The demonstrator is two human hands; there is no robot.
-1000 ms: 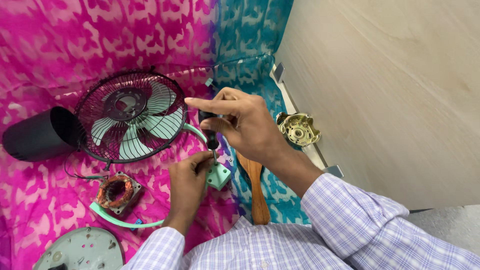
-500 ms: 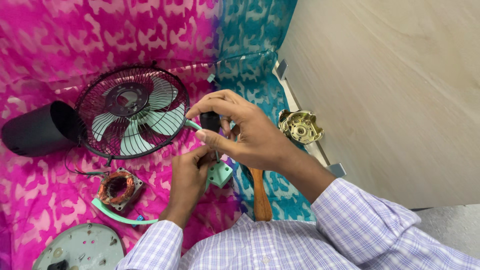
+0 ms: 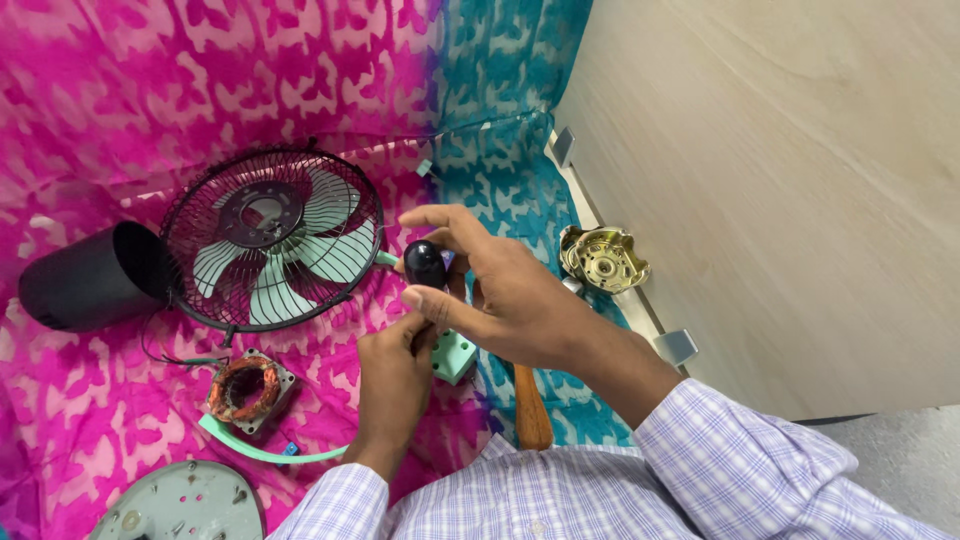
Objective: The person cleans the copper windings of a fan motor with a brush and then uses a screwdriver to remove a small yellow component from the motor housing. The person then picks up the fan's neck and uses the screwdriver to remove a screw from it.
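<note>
My right hand (image 3: pixel 510 300) is raised over the pink-and-teal patterned cloth (image 3: pixel 120 90), thumb and forefinger curled round the rounded black handle of a screwdriver (image 3: pixel 424 264) — clamped on its top, the other fingers loosely bent behind it. The handle stands roughly upright; its shaft is hidden behind my hands, so I cannot tell where the tip sits. My left hand (image 3: pixel 397 375) is just below, fingers drawn together and reaching up to the underside of that handle, next to a small mint-green plastic block (image 3: pixel 455 357) that lies on the cloth; whether those fingers pinch the shaft or the block I cannot tell. To the left of my hands lies a small fan with a black wire guard and pale green blades (image 3: pixel 272 238), its rim near my right forefinger. A dark cylindrical housing (image 3: pixel 85 278) lies on its side against the far edge of the guard. Nearer me, a square motor stator with copper windings (image 3: pixel 246 388) rests on the cloth beside a curved mint-green plastic strip (image 3: pixel 262 451), and a round grey metal plate (image 3: pixel 180 503) shows at the bottom edge. A wooden handle (image 3: pixel 531 410) pokes out under my right wrist — and a brass-coloured metal motor cap (image 3: pixel 604 260) sits by the pale wooden panel (image 3: pixel 780 180).
</note>
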